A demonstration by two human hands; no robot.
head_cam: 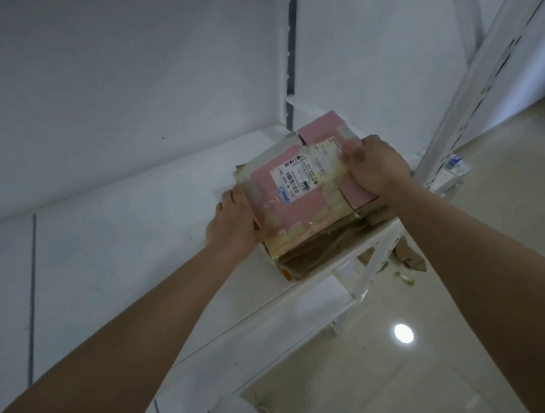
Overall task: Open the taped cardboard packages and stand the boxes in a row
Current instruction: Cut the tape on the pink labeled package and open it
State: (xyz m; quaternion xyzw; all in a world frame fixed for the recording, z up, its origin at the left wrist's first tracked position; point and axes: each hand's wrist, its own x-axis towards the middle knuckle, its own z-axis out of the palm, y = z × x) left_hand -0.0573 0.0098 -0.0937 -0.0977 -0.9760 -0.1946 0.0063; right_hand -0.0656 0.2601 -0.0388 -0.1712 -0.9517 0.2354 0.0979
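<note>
Shelf (143, 217), white, above glossy floor (447, 360)

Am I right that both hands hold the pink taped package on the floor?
Not quite. Both the left hand and right hand do hold the package, but it rests on the white shelf, not the floor, as the head view shows.

The single head-worn camera looks forward and down, close over the white shelf (155, 218) at arm's length.
</note>
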